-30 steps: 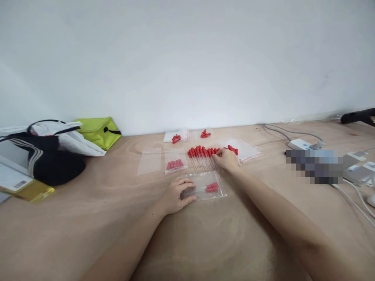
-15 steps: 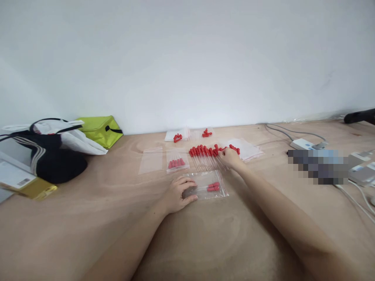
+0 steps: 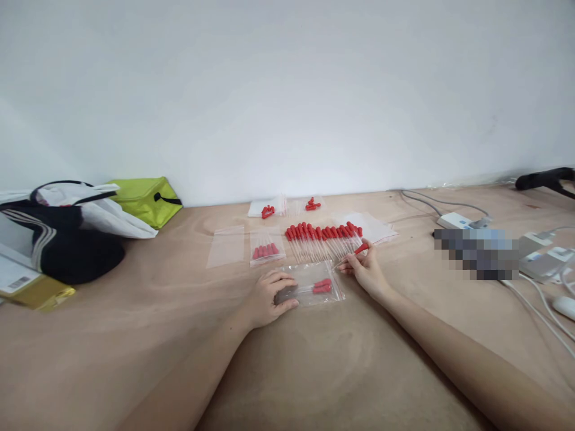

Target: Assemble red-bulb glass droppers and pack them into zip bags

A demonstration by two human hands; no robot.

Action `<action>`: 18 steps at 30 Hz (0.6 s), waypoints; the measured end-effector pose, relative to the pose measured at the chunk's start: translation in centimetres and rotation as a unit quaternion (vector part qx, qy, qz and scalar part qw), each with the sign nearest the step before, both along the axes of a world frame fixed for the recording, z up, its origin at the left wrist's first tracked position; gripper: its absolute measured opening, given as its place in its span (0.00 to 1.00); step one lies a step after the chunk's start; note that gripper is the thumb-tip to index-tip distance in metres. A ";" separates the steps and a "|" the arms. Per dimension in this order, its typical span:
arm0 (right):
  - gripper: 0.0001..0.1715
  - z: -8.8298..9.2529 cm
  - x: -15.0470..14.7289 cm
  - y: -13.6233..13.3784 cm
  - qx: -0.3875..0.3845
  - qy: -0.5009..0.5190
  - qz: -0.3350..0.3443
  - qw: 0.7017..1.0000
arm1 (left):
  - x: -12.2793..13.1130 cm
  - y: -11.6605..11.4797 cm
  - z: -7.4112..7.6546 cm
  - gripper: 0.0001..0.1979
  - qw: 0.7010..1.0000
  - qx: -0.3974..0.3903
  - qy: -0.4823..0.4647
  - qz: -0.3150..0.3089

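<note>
My left hand [image 3: 268,301] curls over the left end of a clear zip bag [image 3: 300,275] lying flat, its thumb along the near edge. Inside that bag are two droppers [image 3: 322,287] with red bulbs pointing right. My right hand [image 3: 366,269] pinches a single dropper [image 3: 360,248], its red bulb sticking up past the fingers and its thin tip pointing left towards the bag's open-looking right end. Just behind lies a row of several red-bulbed droppers [image 3: 321,233], side by side. A filled zip bag [image 3: 268,245] of red-bulbed droppers lies left of the row.
A flat clear bag [image 3: 226,246] lies further left. White bags [image 3: 377,227] sit behind the row, and more bagged droppers [image 3: 313,205] lie by the wall. A black cap [image 3: 76,254] and a green pouch [image 3: 144,200] stand left; a power strip [image 3: 458,221] is right.
My right hand has come from the dropper row towards me, carrying one dropper to the right end of the bag. My left hand stays on the bag. The view has shifted slightly.
</note>
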State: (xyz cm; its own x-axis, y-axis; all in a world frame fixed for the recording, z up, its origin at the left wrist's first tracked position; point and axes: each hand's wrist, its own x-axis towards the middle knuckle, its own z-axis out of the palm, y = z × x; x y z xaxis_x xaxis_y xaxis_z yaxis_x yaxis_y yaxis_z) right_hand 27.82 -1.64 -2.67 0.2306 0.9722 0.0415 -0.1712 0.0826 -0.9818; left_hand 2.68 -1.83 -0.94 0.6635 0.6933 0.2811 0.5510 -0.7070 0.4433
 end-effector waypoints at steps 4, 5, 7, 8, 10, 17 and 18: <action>0.30 -0.3 -0.7 -0.4 -0.028 0.044 0.018 0.998 | 0.0 -0.1 0.1 0.20 1.000 -0.005 0.011 0.022; 0.28 -0.4 -0.7 -0.5 -0.033 0.035 0.025 0.999 | 0.0 -0.1 0.1 0.21 1.000 -0.007 0.015 0.026; 0.25 -0.6 -0.7 -0.8 -0.040 -0.008 0.043 0.998 | 0.0 -0.2 0.2 0.23 0.999 -0.012 0.020 0.028; 0.25 -0.7 -0.7 -0.9 -0.040 -0.035 0.053 0.997 | 0.0 -0.3 0.2 0.23 0.999 -0.014 0.022 0.029; 0.24 -0.8 -0.7 -1.1 -0.031 -0.076 0.065 0.995 | 0.1 -0.3 0.3 0.24 0.999 -0.017 0.026 0.033; 0.12 -1.0 -1.5 -1.2 0.040 -0.178 0.099 0.978 | 0.1 -0.3 0.2 0.24 0.998 -0.028 0.039 0.041; 0.11 -1.0 -1.5 -1.3 0.046 -0.196 0.117 0.972 | 0.1 -0.2 0.2 0.23 0.998 -0.026 0.036 0.038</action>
State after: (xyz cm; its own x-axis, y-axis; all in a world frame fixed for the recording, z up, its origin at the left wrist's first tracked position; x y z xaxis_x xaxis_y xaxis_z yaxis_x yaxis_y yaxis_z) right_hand 26.34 -2.98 -3.70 -0.0481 0.9843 0.1701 0.1901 0.1762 -0.9658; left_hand 2.74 -2.08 -0.72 0.6256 0.7549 0.1970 0.6345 -0.6392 0.4345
